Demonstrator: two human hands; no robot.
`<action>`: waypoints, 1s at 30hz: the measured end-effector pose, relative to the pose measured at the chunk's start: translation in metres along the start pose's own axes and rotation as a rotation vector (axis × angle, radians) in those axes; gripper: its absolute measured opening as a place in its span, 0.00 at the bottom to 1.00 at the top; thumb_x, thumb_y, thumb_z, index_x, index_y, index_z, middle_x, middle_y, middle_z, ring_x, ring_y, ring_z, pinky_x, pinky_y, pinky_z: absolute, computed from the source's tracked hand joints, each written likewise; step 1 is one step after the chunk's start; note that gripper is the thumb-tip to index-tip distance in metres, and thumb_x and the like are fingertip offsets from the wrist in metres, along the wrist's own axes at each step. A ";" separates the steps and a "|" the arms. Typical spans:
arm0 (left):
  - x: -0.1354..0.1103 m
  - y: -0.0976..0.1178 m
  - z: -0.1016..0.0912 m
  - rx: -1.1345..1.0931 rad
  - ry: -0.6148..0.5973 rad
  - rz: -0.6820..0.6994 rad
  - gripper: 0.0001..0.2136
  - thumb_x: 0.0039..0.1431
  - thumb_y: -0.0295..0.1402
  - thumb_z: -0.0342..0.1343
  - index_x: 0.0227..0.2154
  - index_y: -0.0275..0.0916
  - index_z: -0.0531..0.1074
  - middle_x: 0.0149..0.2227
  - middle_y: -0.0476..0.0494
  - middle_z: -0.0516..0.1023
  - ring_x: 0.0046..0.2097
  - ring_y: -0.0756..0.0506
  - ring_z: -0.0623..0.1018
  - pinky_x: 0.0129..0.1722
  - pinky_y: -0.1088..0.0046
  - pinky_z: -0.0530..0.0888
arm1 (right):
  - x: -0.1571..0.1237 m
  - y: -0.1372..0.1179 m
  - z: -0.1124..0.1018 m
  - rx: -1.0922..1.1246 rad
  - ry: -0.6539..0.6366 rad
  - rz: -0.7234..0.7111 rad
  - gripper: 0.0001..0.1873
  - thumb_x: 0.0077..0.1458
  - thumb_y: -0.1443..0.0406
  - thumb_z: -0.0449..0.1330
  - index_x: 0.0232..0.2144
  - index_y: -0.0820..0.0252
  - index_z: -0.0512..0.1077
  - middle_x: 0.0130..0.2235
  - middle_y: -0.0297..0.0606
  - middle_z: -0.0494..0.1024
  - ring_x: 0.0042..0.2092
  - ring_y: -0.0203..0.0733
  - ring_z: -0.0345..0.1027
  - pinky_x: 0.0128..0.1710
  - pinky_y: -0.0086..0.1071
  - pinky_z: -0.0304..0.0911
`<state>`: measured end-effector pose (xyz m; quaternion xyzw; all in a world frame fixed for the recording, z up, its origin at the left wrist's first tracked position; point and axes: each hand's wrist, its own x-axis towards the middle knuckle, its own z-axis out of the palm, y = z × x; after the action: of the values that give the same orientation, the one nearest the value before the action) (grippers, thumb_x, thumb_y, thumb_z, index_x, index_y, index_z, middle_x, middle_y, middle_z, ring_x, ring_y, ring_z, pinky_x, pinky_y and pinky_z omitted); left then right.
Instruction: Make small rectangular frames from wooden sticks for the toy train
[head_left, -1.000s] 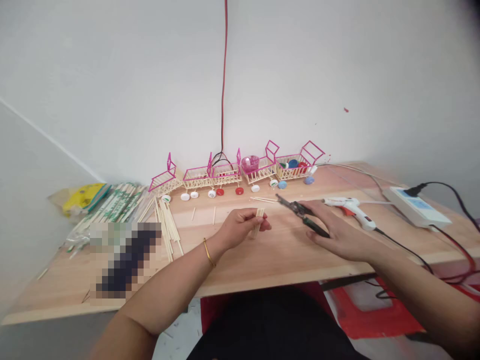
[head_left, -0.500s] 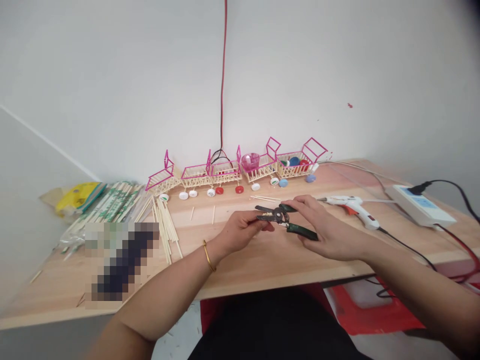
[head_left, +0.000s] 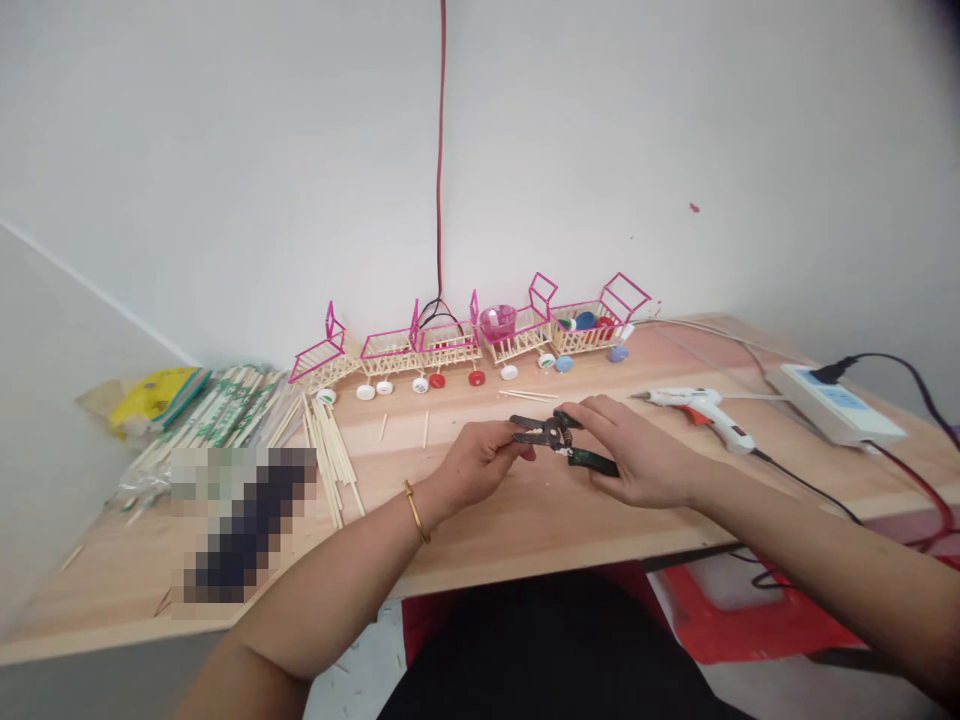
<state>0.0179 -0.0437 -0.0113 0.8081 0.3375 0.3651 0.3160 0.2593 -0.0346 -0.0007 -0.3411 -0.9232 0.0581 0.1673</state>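
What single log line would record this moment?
right hand: grips pliers | left hand: fingers pinched at pliers' tip | nearby: glue gun on table

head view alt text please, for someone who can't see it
A person's right hand grips dark-handled pliers whose nose meets the pinched fingers of the left hand, above a wooden table. A white glue gun lies to the right; pink-framed stick carts line the wall.

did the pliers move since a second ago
Yes. The pliers in the right hand have shifted left, away from the glue gun, and their nose now meets the left hand.
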 end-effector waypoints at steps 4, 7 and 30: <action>0.001 0.000 0.001 -0.026 -0.007 -0.017 0.11 0.61 0.32 0.47 0.28 0.35 0.73 0.28 0.46 0.76 0.31 0.51 0.74 0.35 0.77 0.69 | 0.001 0.010 0.010 -0.026 0.013 -0.012 0.27 0.49 0.64 0.56 0.52 0.66 0.57 0.41 0.50 0.69 0.40 0.51 0.63 0.39 0.42 0.63; 0.002 -0.001 0.001 -0.102 -0.017 -0.073 0.12 0.61 0.35 0.47 0.28 0.34 0.71 0.26 0.46 0.74 0.29 0.51 0.73 0.33 0.77 0.69 | 0.002 0.012 0.013 -0.011 0.011 0.006 0.22 0.51 0.64 0.53 0.48 0.65 0.58 0.37 0.48 0.70 0.36 0.48 0.65 0.35 0.39 0.63; 0.000 0.008 0.002 -0.247 -0.044 -0.025 0.12 0.61 0.37 0.47 0.28 0.35 0.68 0.28 0.47 0.69 0.32 0.51 0.67 0.36 0.75 0.65 | -0.003 0.000 -0.005 -0.001 0.194 -0.072 0.37 0.42 0.67 0.57 0.56 0.60 0.53 0.49 0.50 0.62 0.50 0.57 0.56 0.48 0.51 0.54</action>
<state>0.0216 -0.0489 -0.0062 0.7666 0.2929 0.3820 0.4249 0.2633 -0.0365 0.0035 -0.3118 -0.9143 0.0185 0.2577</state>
